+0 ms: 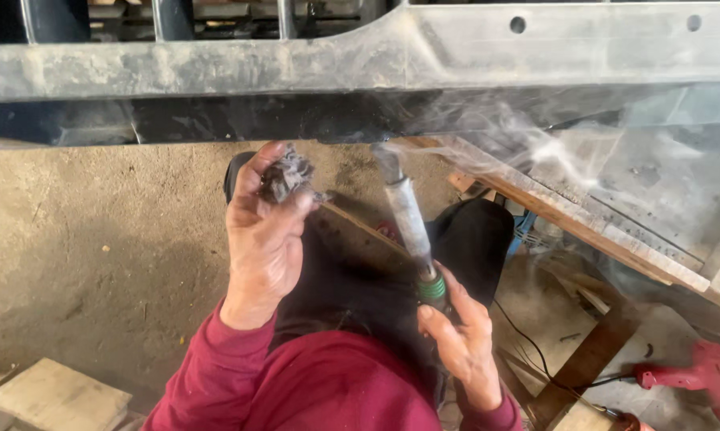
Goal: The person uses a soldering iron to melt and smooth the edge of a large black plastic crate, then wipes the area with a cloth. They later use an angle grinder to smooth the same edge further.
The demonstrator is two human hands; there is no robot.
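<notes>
Grey rag (286, 174) gripped in left hand (264, 239); right hand (464, 339) clasps smoking tool (408, 215).

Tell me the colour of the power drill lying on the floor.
Red drill, head view, lower right.

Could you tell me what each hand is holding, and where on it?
Left hand pinches a grey wad in its fingertips; right hand holds the soldering iron by its handle end.

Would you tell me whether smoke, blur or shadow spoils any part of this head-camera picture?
Head view: white smoke veils the upper right under the grey metal beam; the beam's underside lies in deep shadow; left hand, right hand and the tool stay fairly sharp.
</notes>
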